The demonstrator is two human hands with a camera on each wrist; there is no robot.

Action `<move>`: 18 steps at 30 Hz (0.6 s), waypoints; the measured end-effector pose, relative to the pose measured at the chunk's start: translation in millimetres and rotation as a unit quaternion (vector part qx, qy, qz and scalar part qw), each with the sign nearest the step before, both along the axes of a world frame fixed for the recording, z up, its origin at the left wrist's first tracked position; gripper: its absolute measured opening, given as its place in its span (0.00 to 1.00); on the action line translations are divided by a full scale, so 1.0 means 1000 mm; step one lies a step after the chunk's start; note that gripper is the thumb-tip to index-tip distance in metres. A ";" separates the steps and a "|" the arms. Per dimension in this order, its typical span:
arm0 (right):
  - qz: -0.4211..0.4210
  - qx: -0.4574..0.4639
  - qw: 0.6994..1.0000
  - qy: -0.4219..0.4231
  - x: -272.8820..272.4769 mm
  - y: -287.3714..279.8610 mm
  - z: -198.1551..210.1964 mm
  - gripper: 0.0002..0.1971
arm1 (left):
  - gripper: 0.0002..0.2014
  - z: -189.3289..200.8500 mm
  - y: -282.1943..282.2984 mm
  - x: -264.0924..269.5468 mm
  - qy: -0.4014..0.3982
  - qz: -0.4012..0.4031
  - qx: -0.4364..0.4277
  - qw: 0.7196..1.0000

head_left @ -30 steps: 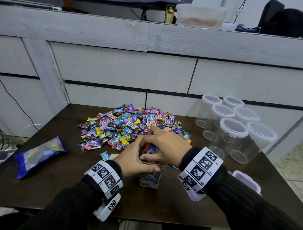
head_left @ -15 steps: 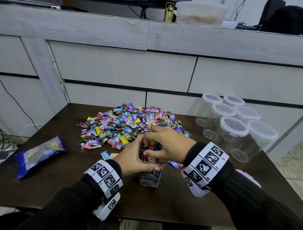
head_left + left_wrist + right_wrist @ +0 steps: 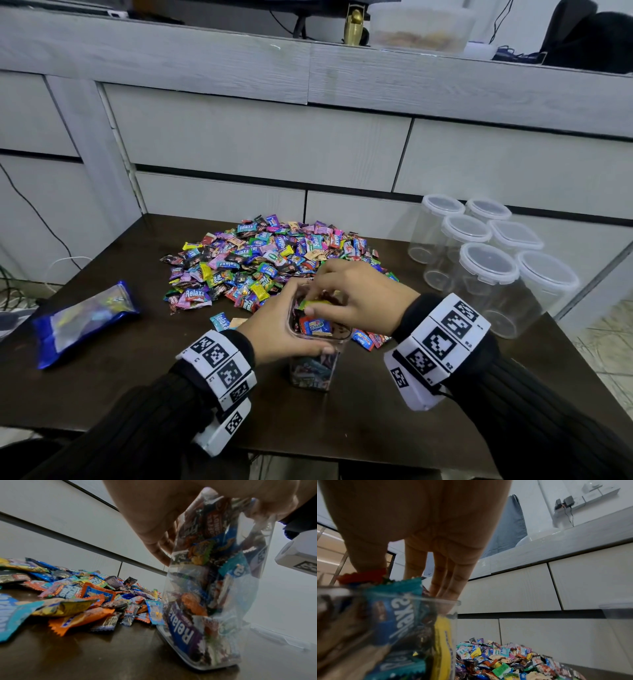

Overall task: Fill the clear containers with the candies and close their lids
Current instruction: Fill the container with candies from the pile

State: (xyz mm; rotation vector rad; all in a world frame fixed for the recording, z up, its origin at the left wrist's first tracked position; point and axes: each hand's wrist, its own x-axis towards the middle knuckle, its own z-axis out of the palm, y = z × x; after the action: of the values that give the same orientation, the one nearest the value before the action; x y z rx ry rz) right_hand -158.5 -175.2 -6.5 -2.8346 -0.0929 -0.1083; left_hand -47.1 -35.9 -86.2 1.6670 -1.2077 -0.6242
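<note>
A clear container (image 3: pixel 313 368) stands near the table's front edge, packed with wrapped candies up to its open rim. My left hand (image 3: pixel 287 325) grips it near the top, thumb on the near wall; the left wrist view shows the container (image 3: pixel 214 588) full and the left hand (image 3: pixel 154 520) wrapped round it. My right hand (image 3: pixel 329 291) hovers over the mouth, straight fingers (image 3: pixel 443 574) reaching down onto the top candies inside the rim (image 3: pixel 436 600). Behind lies the candy pile (image 3: pixel 270 260).
Several empty clear containers with white lids (image 3: pixel 486 263) stand at the back right. A blue candy bag (image 3: pixel 85 318) lies at the left. A few loose candies (image 3: pixel 368 337) lie by the container. Grey drawer fronts (image 3: pixel 260 144) rise behind the table.
My right hand's fingers have dipped lower into the container's mouth, and a yellow-green wrapper now shows under them. The left hand keeps its grip and the container has not moved.
</note>
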 end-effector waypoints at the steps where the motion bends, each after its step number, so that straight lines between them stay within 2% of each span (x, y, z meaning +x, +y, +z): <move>1: 0.001 0.007 1.000 -0.014 -0.001 -0.001 0.003 0.15 | 0.40 -0.001 0.000 0.001 0.002 0.000 0.004 1.000; 4: 0.002 0.028 0.998 -0.057 -0.005 -0.005 0.012 0.14 | 0.41 -0.002 -0.001 0.003 0.006 -0.001 0.013 1.000; 9: 0.015 0.020 1.000 0.002 -0.006 -0.001 0.007 0.17 | 0.41 -0.004 -0.001 0.004 -0.014 0.005 0.016 1.000; 13: -0.004 -0.031 0.999 -0.018 0.002 0.006 -0.005 0.13 | 0.42 -0.004 -0.001 0.003 0.000 -0.001 0.013 1.000; 16: -0.005 -0.028 1.000 -0.013 0.002 0.009 -0.009 0.11 | 0.43 -0.005 -0.001 0.004 0.006 -0.004 0.010 1.000; 18: 0.007 -0.023 1.000 -0.002 -0.001 0.009 -0.009 0.14 | 0.42 -0.005 -0.001 0.005 -0.004 -0.004 0.012 1.000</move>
State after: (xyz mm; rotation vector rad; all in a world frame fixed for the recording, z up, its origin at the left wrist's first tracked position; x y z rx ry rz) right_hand -159.5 -166.3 -15.8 -2.8788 -0.1184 -0.1092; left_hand -42.4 -36.8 -91.6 1.6876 -1.2171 -0.6397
